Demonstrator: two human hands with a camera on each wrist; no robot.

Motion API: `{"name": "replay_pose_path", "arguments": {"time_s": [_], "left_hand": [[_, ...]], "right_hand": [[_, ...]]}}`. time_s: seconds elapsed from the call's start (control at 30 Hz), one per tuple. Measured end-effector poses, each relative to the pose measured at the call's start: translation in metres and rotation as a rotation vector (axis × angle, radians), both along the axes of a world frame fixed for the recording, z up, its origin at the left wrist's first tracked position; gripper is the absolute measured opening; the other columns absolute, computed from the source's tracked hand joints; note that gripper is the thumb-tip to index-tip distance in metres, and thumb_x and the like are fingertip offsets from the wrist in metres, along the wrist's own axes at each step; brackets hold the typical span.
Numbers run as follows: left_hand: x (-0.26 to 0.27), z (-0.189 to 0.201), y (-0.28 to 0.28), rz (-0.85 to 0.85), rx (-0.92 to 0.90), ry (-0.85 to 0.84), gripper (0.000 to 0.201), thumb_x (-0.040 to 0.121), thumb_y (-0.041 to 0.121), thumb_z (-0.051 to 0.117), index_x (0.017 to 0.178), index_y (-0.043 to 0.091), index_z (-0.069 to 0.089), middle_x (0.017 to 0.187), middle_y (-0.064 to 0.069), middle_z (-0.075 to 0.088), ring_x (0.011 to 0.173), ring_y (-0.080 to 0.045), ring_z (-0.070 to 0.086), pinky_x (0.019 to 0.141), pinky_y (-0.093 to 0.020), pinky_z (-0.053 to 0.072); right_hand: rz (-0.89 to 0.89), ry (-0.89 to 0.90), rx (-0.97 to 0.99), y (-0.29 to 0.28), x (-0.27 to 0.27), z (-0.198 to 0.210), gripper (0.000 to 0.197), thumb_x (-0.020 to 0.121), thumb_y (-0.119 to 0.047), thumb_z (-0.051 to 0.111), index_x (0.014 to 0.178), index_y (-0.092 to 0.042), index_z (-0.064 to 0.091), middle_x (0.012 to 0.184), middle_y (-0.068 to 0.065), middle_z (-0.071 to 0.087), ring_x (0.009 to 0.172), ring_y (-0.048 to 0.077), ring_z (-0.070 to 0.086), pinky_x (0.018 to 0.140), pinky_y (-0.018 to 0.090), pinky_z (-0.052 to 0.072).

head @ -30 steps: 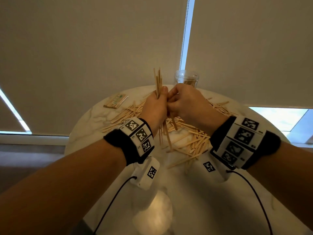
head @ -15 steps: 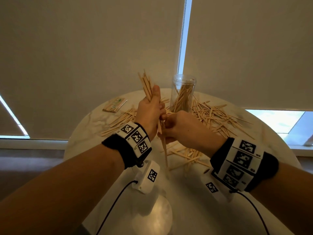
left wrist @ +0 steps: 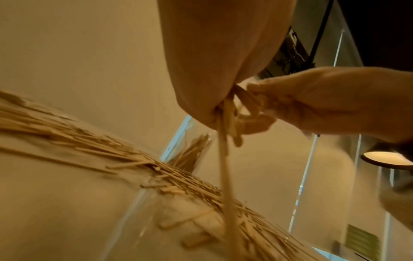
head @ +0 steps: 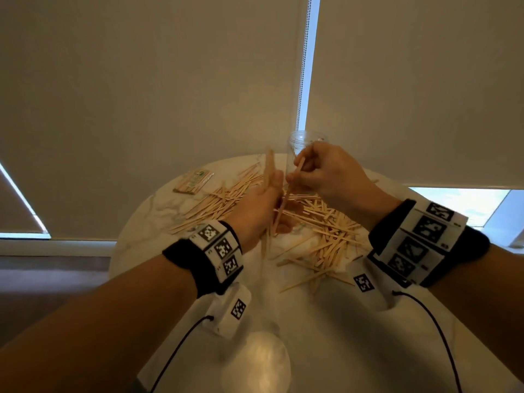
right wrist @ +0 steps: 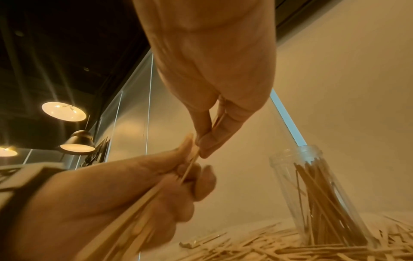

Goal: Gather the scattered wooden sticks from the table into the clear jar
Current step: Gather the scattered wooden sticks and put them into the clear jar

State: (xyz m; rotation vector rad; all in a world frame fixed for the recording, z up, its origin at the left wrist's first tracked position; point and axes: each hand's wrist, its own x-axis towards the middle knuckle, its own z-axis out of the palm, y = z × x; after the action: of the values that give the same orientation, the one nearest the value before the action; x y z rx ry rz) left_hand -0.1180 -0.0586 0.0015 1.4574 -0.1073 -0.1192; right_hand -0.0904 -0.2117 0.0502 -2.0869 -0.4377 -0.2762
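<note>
My left hand (head: 270,194) grips a bundle of wooden sticks (head: 268,168) upright above the middle of the round table (head: 326,321). Close to its right, my right hand (head: 296,175) pinches a single stick (head: 286,194) between thumb and fingers. In the right wrist view that stick (right wrist: 194,159) runs down into the left hand's (right wrist: 134,190) bundle. The clear jar (head: 304,140) stands at the table's far edge, partly hidden behind my right hand. It holds several sticks (right wrist: 324,203). Many loose sticks (head: 326,234) lie scattered below both hands.
A wrapped packet of sticks (head: 194,181) lies at the table's far left. More loose sticks (head: 218,202) spread left of my left hand. Roller blinds (head: 141,109) hang right behind the table. The near part of the tabletop bears no sticks.
My right hand has risen from below the left hand to in front of the jar, a single stick pinched in it. The left hand keeps its bundle and has tilted it more upright.
</note>
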Motion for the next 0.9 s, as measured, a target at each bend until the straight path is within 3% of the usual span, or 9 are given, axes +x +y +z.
{"name": "replay_pose_path", "arguments": {"time_s": [0.13,0.2,0.27,0.37,0.47,0.6,0.73,0.83,0.9], "left_hand": [[-0.006,-0.007,-0.011,-0.127,0.064,-0.081,0.031,0.100,0.052,0.045,0.094,0.022,0.050,0.059,0.004,0.033,0.044,-0.009,0.028,0.043,-0.024,0.025],[-0.010,-0.008,-0.013,-0.148,0.211,-0.124,0.028,0.100,0.048,0.049,0.097,0.021,0.046,0.058,0.005,0.037,0.043,-0.009,0.030,0.042,-0.023,0.028],[-0.014,-0.007,-0.016,-0.190,0.380,-0.180,0.025,0.100,0.041,0.052,0.094,0.017,0.050,0.059,0.005,0.042,0.044,-0.009,0.034,0.043,-0.023,0.032],[-0.010,0.000,-0.020,-0.188,0.558,-0.253,0.014,0.097,0.022,0.060,0.087,0.013,0.060,0.061,0.001,0.048,0.043,-0.007,0.039,0.043,-0.021,0.035],[-0.002,0.004,-0.023,-0.168,0.683,-0.204,0.009,0.090,0.010,0.067,0.088,0.002,0.064,0.060,-0.004,0.054,0.044,-0.010,0.042,0.042,-0.020,0.035],[0.004,0.012,-0.019,-0.281,0.624,0.003,0.011,0.089,0.001,0.066,0.080,0.003,0.061,0.050,0.001,0.046,0.036,-0.008,0.034,0.039,-0.017,0.029],[0.011,0.014,-0.016,-0.189,0.538,0.043,0.033,0.087,-0.003,0.067,0.110,0.006,0.045,0.062,-0.004,0.046,0.042,-0.009,0.038,0.043,-0.019,0.031],[0.004,0.016,-0.016,-0.345,0.434,-0.066,0.034,0.080,-0.011,0.072,0.100,0.011,0.056,0.059,-0.002,0.046,0.045,-0.011,0.033,0.048,-0.027,0.027],[-0.003,0.022,-0.014,-0.359,0.474,-0.143,0.044,0.079,-0.005,0.077,0.111,0.016,0.055,0.069,-0.002,0.060,0.049,-0.014,0.051,0.047,-0.028,0.041]], "right_hand": [[-0.052,-0.017,-0.036,0.005,0.005,0.015,0.027,0.097,-0.035,0.062,0.117,-0.017,0.060,0.102,-0.002,0.066,0.085,0.012,0.068,0.068,0.024,0.055],[-0.120,-0.056,-0.063,0.004,0.003,0.025,0.033,0.102,-0.043,0.048,0.124,-0.021,0.057,0.109,-0.006,0.061,0.093,0.011,0.061,0.073,0.026,0.048],[-0.063,0.013,-0.123,0.003,-0.001,0.029,0.036,0.104,-0.044,0.039,0.109,-0.019,0.064,0.099,-0.005,0.063,0.087,0.011,0.059,0.072,0.030,0.044],[0.115,0.163,-0.595,0.010,-0.011,0.014,0.044,0.107,-0.036,0.035,0.096,-0.010,0.069,0.090,0.007,0.066,0.083,0.018,0.061,0.072,0.035,0.045],[0.046,-0.084,-0.993,0.012,-0.015,0.001,0.036,0.108,-0.026,0.031,0.107,-0.007,0.063,0.093,0.008,0.060,0.095,0.030,0.062,0.073,0.034,0.043],[-0.021,-0.273,-1.035,0.005,-0.007,-0.007,0.042,0.107,-0.032,0.033,0.097,-0.008,0.066,0.086,0.008,0.067,0.076,0.023,0.062,0.068,0.034,0.049],[0.038,-0.292,-0.921,0.001,-0.004,-0.014,0.054,0.106,-0.036,0.032,0.071,-0.010,0.063,0.059,0.005,0.057,0.050,0.015,0.048,0.055,0.032,0.044],[0.053,-0.322,-0.951,-0.003,-0.004,-0.014,0.054,0.105,-0.038,0.032,0.065,-0.013,0.056,0.052,0.001,0.048,0.046,0.014,0.042,0.052,0.032,0.039],[0.053,-0.323,-0.959,-0.008,-0.002,-0.015,0.046,0.105,-0.039,0.033,0.072,-0.018,0.056,0.053,-0.002,0.049,0.047,0.012,0.044,0.052,0.031,0.040]]}}
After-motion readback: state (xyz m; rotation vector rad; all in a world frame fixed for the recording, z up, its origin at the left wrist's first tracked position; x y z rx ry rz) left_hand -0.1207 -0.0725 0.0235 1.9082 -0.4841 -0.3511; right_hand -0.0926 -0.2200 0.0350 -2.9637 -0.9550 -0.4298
